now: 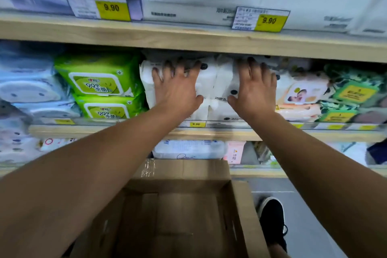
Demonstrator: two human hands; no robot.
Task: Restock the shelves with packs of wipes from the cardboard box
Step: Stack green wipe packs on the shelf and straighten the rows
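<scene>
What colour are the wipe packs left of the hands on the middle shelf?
Bright green wipe packs, white-framed lids, seen in the head view.

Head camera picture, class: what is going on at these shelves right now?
A person is restocking. Both hands, the left hand and the right hand, press flat with spread fingers against white packs of wipes on the middle shelf, pushing them in between green packs and baby-print packs. Below, the open cardboard box shows only its bare inside.
</scene>
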